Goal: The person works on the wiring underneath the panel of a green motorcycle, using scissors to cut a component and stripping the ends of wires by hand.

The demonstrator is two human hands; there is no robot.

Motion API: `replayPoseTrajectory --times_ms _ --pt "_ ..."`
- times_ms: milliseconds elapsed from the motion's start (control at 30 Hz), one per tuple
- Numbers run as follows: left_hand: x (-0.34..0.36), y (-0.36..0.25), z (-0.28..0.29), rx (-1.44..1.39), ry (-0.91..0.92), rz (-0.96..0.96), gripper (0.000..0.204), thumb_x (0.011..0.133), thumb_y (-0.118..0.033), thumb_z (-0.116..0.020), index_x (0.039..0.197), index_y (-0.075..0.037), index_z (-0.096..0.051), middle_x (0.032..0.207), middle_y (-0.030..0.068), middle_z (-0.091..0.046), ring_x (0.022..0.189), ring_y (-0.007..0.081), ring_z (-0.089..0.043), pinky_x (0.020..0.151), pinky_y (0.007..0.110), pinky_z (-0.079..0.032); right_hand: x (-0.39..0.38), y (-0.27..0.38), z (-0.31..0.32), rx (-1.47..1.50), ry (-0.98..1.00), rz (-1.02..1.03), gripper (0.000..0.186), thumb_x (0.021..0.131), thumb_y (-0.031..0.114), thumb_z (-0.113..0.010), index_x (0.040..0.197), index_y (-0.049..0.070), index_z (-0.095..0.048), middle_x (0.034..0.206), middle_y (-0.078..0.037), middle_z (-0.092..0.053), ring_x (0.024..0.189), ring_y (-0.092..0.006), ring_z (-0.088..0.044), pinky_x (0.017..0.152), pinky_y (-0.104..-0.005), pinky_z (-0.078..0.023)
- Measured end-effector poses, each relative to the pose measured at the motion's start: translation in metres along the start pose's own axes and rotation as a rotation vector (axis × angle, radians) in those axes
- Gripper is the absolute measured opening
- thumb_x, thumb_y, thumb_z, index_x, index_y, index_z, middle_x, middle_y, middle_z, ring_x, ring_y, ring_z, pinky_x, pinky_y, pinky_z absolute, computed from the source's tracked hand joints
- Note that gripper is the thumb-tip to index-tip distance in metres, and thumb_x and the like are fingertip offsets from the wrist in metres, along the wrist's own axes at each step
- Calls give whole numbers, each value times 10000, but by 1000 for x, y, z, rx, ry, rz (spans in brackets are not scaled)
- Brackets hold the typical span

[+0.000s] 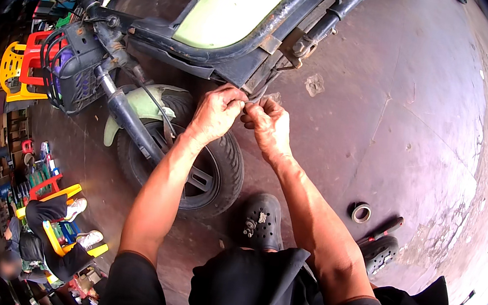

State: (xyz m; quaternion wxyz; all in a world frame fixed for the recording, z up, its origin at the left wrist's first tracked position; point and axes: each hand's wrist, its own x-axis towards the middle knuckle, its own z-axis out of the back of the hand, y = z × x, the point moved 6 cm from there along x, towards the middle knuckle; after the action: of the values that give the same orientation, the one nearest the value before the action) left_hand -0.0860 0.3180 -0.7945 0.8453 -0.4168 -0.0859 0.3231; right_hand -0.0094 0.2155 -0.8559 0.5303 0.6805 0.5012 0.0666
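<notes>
A dark wire (pixel 264 89) is at the scooter's (pixel 207 56) lower edge, above and right of the front wheel (pixel 227 169). Its long axis slants, the upper end pointing right toward the frame, the lower end down-left into the fingers. The left hand (pixel 218 113) and right hand (pixel 268 128) pinch it, fingers closed; I cannot tell its hidden tip's direction.

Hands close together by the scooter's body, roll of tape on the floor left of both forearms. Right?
No, wrong side: the head view shows the roll of tape on the floor to the right of both forearms. The left hand and right hand are close together by the scooter's body, as you say.
</notes>
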Motion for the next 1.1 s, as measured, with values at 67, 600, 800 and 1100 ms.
replayPoseTrajectory --times_ms 67,600,800,1100 --pt "-4 -4 0 29 -83 -55 109 844 1 -617 945 19 -653 879 80 -644 811 145 -610 723 269 -479 2 -3 2 -41 -8 0 223 786 193 -583 806 -29 -602 682 -85 -635 632 -132 -588 593 -274 -475" --pt "-12 -25 -5 428 -154 -371 101 801 -72 -587 896 -41 -569 885 125 -597 756 335 -614 647 412 -510 4 5 -3 -218 -9 -17 160 833 139 -515 768 -3 -551 676 -52 -568 628 -110 -518 587 -274 -459" --pt "-2 -16 -6 280 -206 -224 111 844 -120 -531 868 -19 -572 844 172 -607 763 388 -594 657 459 -484 3 -10 -6 49 -27 -12 124 851 112 -510 790 8 -539 696 -43 -573 626 -113 -526 608 -276 -467" --pt "5 -6 1 109 -110 -49 151 846 -135 -541 835 -4 -615 781 197 -636 749 387 -623 657 433 -489 1 -5 -5 26 71 28 141 874 124 -513 811 1 -544 715 -62 -596 640 -142 -587 638 -288 -498"
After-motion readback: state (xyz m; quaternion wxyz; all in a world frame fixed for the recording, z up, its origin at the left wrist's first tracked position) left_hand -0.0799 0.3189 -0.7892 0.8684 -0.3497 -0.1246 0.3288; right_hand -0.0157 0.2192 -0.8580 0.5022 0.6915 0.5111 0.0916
